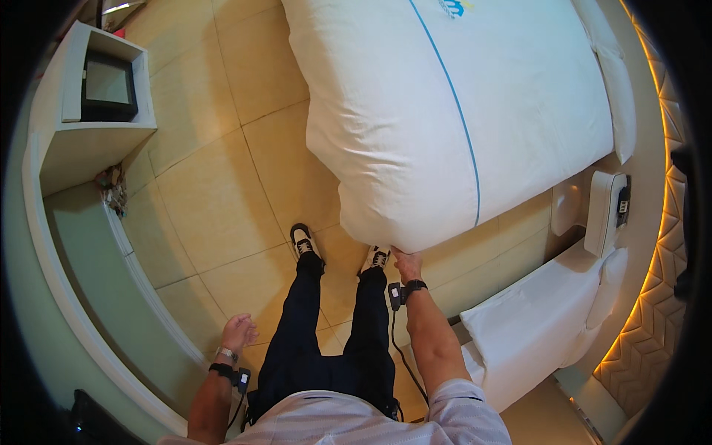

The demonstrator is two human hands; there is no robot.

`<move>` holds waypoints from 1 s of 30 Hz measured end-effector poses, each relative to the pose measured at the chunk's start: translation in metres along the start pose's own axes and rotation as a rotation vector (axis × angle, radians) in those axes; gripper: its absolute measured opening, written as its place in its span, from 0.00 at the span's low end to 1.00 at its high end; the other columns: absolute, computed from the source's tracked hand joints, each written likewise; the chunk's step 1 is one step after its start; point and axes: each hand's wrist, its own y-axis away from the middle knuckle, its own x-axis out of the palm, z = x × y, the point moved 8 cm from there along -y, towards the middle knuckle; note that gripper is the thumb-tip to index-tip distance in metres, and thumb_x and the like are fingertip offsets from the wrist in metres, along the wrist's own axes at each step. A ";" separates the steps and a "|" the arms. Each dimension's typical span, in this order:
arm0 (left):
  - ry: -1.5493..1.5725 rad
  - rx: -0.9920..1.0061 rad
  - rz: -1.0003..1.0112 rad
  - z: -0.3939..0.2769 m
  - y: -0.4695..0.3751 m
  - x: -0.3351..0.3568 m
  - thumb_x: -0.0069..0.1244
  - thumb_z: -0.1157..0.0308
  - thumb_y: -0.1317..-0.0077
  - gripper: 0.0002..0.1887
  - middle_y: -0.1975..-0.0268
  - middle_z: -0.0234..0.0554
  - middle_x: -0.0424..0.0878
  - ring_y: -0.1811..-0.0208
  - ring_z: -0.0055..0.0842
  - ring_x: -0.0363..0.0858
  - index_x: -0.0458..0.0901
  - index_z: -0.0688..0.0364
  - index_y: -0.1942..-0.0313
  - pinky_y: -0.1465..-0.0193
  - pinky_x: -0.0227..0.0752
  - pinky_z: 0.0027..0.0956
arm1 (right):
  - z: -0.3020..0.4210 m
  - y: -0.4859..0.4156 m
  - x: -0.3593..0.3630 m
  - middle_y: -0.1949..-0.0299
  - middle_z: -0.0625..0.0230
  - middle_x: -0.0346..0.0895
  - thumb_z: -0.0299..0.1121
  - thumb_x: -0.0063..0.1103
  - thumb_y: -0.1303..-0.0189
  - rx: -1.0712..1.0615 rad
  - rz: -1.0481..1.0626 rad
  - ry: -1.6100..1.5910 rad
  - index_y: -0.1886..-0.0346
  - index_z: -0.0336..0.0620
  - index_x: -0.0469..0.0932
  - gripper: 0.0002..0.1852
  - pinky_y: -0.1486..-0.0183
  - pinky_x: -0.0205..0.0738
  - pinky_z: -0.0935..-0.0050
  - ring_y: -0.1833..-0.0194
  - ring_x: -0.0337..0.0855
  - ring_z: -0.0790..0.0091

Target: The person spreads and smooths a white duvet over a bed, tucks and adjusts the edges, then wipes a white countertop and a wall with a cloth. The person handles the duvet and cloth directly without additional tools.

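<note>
A large bed with a white duvet [389,139], crossed by a thin blue stripe, fills the upper middle. My right hand [409,265] is at the duvet's near corner; its fingertips reach to the underside of the cloth, partly hidden, and whether they grip it I cannot tell. To the lower left, my left hand [239,331] hangs in the air above the tiled floor, fingers loosely bent and holding nothing. Both wrists carry black straps with small cabled devices; the left one also has a metal watch. White pillows [623,105] lie at the bed's head end.
A second bed with white linen [528,317] stands at the lower right. Between the beds' head ends is a white wall-side unit [602,214]. At the left are a white cabinet [100,133] with a dark box inside and a long white-edged ledge. Tiled floor [206,194] lies between.
</note>
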 end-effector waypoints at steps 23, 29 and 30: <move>0.509 -0.024 0.460 -0.132 -0.106 0.420 0.36 0.26 0.29 0.44 0.36 0.44 0.79 0.37 0.31 0.76 0.74 0.56 0.32 0.35 0.71 0.40 | 0.269 0.163 -0.143 0.63 0.66 0.89 0.34 0.67 0.35 0.215 0.617 0.417 0.56 0.31 0.88 0.13 0.55 0.76 0.75 0.61 0.85 0.77; 0.855 0.004 0.701 -0.141 -0.036 0.424 0.35 0.21 0.33 0.55 0.23 0.51 0.66 0.24 0.39 0.66 0.62 0.61 0.24 0.23 0.60 0.47 | 0.260 0.155 -0.154 0.58 0.67 0.89 0.28 0.64 0.34 0.237 0.716 0.319 0.52 0.32 0.86 0.12 0.48 0.76 0.74 0.56 0.85 0.76; 0.899 -0.032 0.765 -0.140 -0.021 0.420 0.37 0.22 0.32 0.55 0.22 0.52 0.64 0.22 0.41 0.64 0.59 0.63 0.23 0.23 0.61 0.49 | 0.254 0.150 -0.159 0.58 0.66 0.89 0.29 0.64 0.34 0.271 0.725 0.415 0.48 0.31 0.85 0.14 0.49 0.76 0.74 0.56 0.85 0.76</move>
